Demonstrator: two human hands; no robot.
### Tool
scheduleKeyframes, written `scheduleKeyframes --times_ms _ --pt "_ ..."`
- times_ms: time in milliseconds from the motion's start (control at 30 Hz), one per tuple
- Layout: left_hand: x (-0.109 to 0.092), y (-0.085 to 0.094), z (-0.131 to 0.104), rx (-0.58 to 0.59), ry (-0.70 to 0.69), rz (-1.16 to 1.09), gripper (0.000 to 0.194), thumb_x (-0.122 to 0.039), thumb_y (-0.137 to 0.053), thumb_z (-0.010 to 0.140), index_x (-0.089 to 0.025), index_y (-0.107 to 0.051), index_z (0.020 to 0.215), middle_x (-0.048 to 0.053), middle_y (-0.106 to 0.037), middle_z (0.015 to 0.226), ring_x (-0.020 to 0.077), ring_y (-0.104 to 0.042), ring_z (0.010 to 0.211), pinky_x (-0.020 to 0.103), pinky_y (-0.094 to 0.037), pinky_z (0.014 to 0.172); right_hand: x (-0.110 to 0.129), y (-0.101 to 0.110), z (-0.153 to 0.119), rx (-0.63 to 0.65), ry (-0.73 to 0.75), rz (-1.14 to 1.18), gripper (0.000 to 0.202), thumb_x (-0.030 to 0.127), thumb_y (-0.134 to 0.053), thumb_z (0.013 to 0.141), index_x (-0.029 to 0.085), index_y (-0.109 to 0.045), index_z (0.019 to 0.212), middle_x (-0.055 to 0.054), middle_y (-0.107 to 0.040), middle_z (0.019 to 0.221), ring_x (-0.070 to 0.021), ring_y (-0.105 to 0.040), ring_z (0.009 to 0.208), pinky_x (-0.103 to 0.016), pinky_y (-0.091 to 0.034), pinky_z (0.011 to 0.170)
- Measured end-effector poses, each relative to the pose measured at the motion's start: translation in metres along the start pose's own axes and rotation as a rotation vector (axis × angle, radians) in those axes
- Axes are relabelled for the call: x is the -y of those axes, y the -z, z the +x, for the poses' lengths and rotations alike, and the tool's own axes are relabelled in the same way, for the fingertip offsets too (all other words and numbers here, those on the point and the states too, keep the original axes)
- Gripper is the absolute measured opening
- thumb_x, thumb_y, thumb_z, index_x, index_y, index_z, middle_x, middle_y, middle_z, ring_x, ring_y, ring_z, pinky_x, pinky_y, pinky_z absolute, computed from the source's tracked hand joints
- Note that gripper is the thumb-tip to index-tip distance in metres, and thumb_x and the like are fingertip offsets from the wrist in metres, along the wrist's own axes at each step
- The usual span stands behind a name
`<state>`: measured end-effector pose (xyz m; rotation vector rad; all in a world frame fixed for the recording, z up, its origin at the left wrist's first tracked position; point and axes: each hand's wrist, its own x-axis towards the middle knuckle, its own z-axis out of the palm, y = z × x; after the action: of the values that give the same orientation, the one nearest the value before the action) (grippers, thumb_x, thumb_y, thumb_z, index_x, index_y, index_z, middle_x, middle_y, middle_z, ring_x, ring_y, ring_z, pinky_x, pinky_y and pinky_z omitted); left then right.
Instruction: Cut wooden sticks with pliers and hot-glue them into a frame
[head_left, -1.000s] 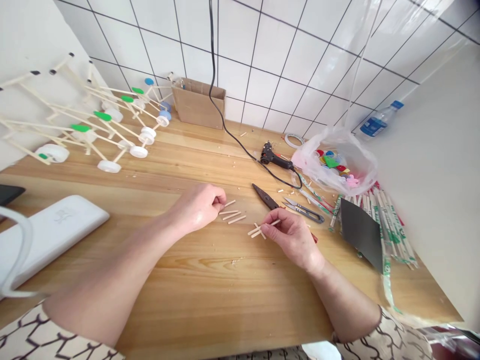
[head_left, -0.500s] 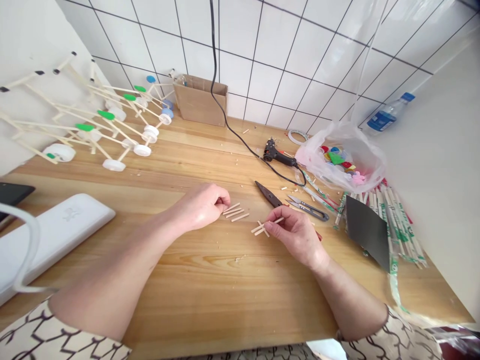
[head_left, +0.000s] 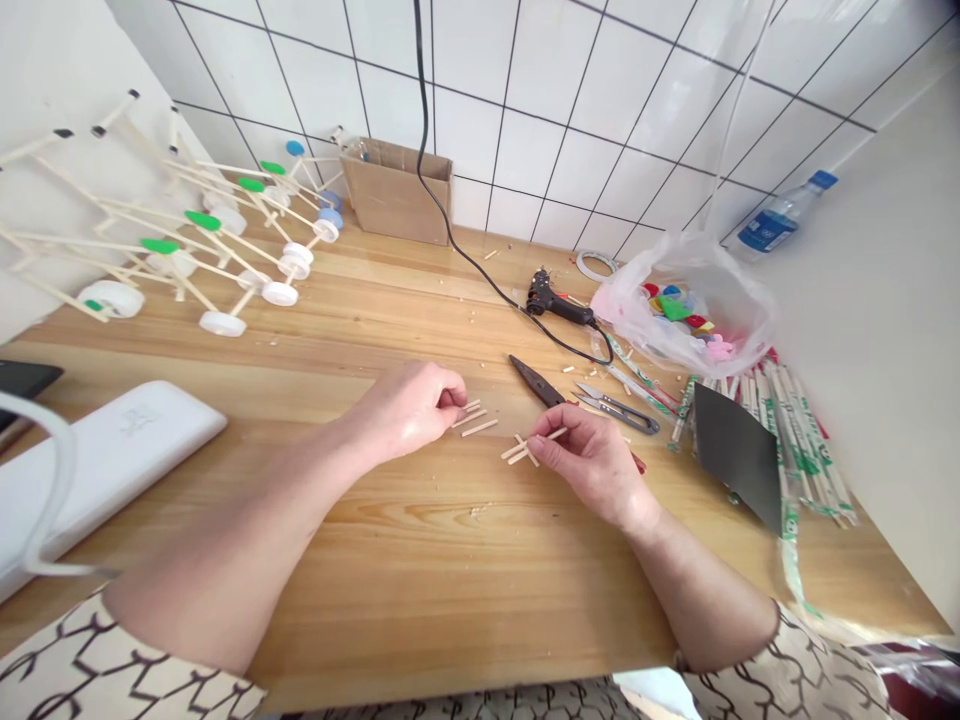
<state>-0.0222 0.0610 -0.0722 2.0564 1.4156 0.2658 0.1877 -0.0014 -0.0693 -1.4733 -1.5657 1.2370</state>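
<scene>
My left hand (head_left: 420,410) is closed low over the table, thumb and finger pinched at the ends of short wooden sticks (head_left: 479,427) lying roughly side by side. One stick end shows at the fingertips; the grip itself is partly hidden. To the right, my right hand (head_left: 589,455) pinches a short wooden stick (head_left: 558,433) between thumb and fingers. Against its fingertips lie a few more short sticks (head_left: 516,452), some crossing. Just behind this hand are dark pliers (head_left: 536,381), their red handle partly covered, and thread snips (head_left: 622,411).
A black glue gun (head_left: 556,303) with a cord lies beyond the pliers. At right are a plastic bag of colourful caps (head_left: 686,310), wrapped sticks (head_left: 806,430) and a black sheet (head_left: 735,455). Wheeled stick frames (head_left: 225,322), a cardboard box (head_left: 397,195) and a white power bank (head_left: 142,440) stand left.
My left hand has shifted slightly right, its fingertips now covering more of the upper sticks. My right hand keeps its pinch almost in place. The view has tilted a little.
</scene>
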Motion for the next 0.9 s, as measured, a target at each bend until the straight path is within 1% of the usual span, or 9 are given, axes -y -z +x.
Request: scheduleKeyframes --times_ms 333,633,800,900 --pt "-0.0009 -0.0051 0.0011 -0.052 -0.032 0.143 0.02 -0.033 -0.051 0.077 -0.022 -0.067 0.072 0.002 -0.067 0.068 0.0182 -0.057 0.06 0.028 -0.035 0.057 -0.0051 0.0003 -0.0001 0.015 0.008 0.012 0.013 0.03 -0.062 0.075 0.018 -0.058 0.074 0.001 -0.058 0.066 -0.0105 -0.049 0.056 -0.023 -0.036 0.052" --pt "-0.0023 -0.0051 0.0012 -0.091 -0.077 0.229 0.019 -0.025 -0.049 0.078 -0.019 -0.065 0.069 0.003 -0.066 0.07 0.0178 -0.056 0.063 0.028 -0.034 0.057 -0.0037 -0.0007 0.0007 0.007 0.008 0.011 0.014 0.03 -0.061 0.073 0.017 -0.057 0.073 0.001 -0.057 0.065 -0.0101 -0.048 0.055 -0.023 -0.035 0.052" --pt "-0.0006 -0.0064 0.0023 -0.126 -0.085 0.272 0.02 -0.024 -0.049 0.079 -0.018 -0.065 0.069 0.005 -0.066 0.074 0.0194 -0.057 0.067 0.028 -0.035 0.058 -0.0055 -0.0012 0.0021 0.01 0.014 0.01 0.013 0.03 -0.061 0.074 0.017 -0.057 0.074 0.002 -0.058 0.065 -0.0099 -0.048 0.055 -0.023 -0.035 0.051" --pt "-0.0005 -0.0062 0.003 -0.143 -0.077 0.281 0.02 -0.024 -0.049 0.078 -0.018 -0.065 0.069 0.005 -0.066 0.074 0.0191 -0.057 0.067 0.028 -0.035 0.058 -0.0066 -0.0009 0.0023 0.008 0.03 0.017 0.013 0.029 -0.061 0.074 0.017 -0.058 0.074 0.001 -0.058 0.066 -0.0101 -0.05 0.057 -0.023 -0.037 0.053"
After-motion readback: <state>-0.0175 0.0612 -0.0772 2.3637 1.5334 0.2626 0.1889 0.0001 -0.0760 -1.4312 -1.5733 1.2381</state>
